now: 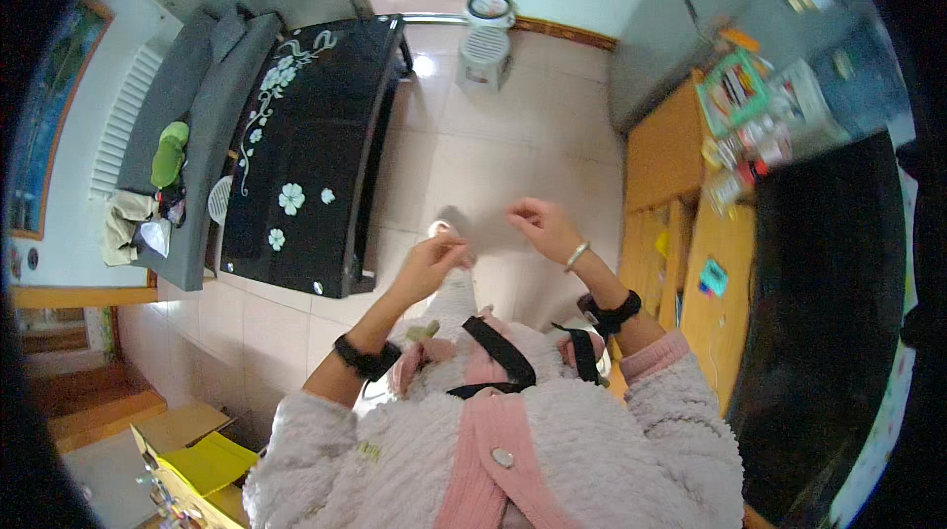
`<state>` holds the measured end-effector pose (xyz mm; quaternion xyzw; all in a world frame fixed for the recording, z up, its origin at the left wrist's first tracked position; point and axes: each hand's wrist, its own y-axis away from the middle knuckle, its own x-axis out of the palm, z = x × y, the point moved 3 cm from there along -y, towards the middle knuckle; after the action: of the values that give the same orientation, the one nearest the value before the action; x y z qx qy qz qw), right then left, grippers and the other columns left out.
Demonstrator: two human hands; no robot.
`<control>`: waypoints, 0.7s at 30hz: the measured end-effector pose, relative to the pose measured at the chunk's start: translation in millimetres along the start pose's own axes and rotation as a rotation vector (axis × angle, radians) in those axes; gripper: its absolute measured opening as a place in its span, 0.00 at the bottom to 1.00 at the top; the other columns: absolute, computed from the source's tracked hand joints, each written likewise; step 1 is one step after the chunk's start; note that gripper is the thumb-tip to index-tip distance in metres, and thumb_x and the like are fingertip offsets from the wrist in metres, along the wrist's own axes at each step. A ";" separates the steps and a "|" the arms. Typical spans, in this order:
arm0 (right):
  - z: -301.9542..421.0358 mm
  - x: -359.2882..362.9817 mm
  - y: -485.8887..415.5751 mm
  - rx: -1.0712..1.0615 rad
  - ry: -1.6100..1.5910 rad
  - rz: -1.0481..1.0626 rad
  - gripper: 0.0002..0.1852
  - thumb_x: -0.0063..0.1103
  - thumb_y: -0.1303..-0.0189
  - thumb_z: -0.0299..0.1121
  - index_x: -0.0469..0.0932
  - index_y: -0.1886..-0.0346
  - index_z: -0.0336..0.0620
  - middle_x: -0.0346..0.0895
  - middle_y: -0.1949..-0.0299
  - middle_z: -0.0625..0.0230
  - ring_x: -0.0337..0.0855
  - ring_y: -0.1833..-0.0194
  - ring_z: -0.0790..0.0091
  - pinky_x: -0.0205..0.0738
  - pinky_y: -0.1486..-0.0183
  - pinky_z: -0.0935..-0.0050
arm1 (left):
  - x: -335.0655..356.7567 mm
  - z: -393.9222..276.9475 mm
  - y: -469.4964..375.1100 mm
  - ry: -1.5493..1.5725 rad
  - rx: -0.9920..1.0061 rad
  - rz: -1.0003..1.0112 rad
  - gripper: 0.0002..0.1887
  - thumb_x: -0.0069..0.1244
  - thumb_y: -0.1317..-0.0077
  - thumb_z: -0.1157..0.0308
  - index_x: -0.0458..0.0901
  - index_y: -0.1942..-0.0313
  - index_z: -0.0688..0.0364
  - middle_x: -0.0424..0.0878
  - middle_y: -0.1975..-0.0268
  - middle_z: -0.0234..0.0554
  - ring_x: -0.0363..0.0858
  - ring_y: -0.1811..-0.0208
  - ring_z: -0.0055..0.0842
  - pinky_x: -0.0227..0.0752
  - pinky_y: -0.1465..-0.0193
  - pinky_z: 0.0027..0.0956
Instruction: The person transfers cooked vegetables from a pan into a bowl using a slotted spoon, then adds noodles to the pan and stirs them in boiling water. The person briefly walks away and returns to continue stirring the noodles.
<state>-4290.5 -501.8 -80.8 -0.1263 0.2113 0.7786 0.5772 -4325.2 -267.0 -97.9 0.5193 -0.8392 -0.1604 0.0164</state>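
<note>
In front of my body, over the tiled floor (pixel 510 166), both hands hang in the air. My left hand (pixel 433 262) has its fingers loosely bent with nothing seen in them, and a black band (pixel 366 357) circles that forearm. Slightly farther forward, my right hand (pixel 546 228) is blurred, its fingers curled inward. I see no object in it, but cannot tell how far its fingers are closed. A pale bangle (pixel 577 256) and another black band (pixel 610 311) are on the right arm. One foot (pixel 442 228) shows just beyond my left hand.
Left stands a black glass table (pixel 311 137) with white flower prints, beside a grey sofa (pixel 166 225). A plastic stool (pixel 484 55) is ahead. On the right, a wooden cabinet (pixel 662 151) bears bottles (pixel 732 188), a green basket (pixel 732 88) and a television (pixel 821 270).
</note>
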 end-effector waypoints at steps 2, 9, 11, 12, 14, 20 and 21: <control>49.7 4.8 -91.3 -0.258 -0.053 -0.079 0.11 0.57 0.39 0.35 0.81 0.58 0.39 0.83 0.59 0.57 0.84 0.61 0.61 0.77 0.57 0.68 | -14.8 -10.4 -86.6 0.054 0.010 0.109 0.14 0.46 0.31 0.66 0.77 0.50 0.66 0.83 0.58 0.44 0.81 0.55 0.25 0.72 0.50 0.28; 136.6 -39.5 -344.0 -0.448 0.175 -0.224 0.09 0.55 0.39 0.31 0.79 0.57 0.41 0.81 0.60 0.55 0.82 0.60 0.54 0.76 0.55 0.62 | -86.5 -83.6 -311.0 0.047 -0.090 0.258 0.22 0.53 0.35 0.61 0.73 0.45 0.62 0.76 0.43 0.44 0.71 0.40 0.30 0.65 0.39 0.37; 139.6 -64.1 -408.4 -0.488 0.169 -0.255 0.09 0.55 0.39 0.31 0.78 0.57 0.41 0.81 0.60 0.55 0.81 0.60 0.53 0.75 0.55 0.60 | -105.1 -90.8 -367.9 0.148 -0.065 0.238 0.21 0.54 0.35 0.60 0.74 0.46 0.60 0.77 0.45 0.42 0.71 0.42 0.29 0.65 0.39 0.36; 136.9 -76.1 -444.0 -0.480 0.172 -0.262 0.09 0.55 0.39 0.32 0.78 0.57 0.41 0.81 0.60 0.55 0.81 0.60 0.52 0.75 0.55 0.59 | -115.4 -88.4 -403.0 0.099 -0.048 0.196 0.21 0.54 0.36 0.60 0.75 0.47 0.60 0.77 0.45 0.41 0.72 0.43 0.29 0.65 0.40 0.37; 129.3 -100.5 -510.1 -0.482 0.186 -0.276 0.10 0.55 0.39 0.32 0.78 0.57 0.41 0.80 0.60 0.54 0.81 0.60 0.51 0.75 0.56 0.58 | -135.4 -79.5 -478.5 -0.025 0.017 0.195 0.20 0.49 0.34 0.62 0.73 0.45 0.62 0.76 0.43 0.45 0.70 0.41 0.32 0.64 0.39 0.38; 142.7 -170.4 -753.0 -0.603 0.242 -0.303 0.09 0.51 0.38 0.30 0.78 0.57 0.43 0.80 0.62 0.55 0.81 0.62 0.49 0.75 0.58 0.55 | -233.1 -113.9 -688.0 -0.078 0.080 0.143 0.21 0.41 0.31 0.65 0.69 0.40 0.64 0.73 0.40 0.53 0.68 0.36 0.39 0.60 0.34 0.39; 149.4 -174.4 -790.3 -0.585 0.246 -0.269 0.09 0.50 0.38 0.31 0.78 0.58 0.44 0.80 0.63 0.56 0.81 0.62 0.50 0.75 0.59 0.55 | -256.2 -131.6 -713.5 -0.050 0.078 0.124 0.21 0.41 0.31 0.65 0.69 0.41 0.64 0.73 0.40 0.53 0.68 0.36 0.38 0.60 0.35 0.39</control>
<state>-3478.3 -385.2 -17.5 -0.4059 0.0287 0.7022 0.5842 -3563.7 -367.4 -141.8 0.4627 -0.8754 -0.1391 -0.0147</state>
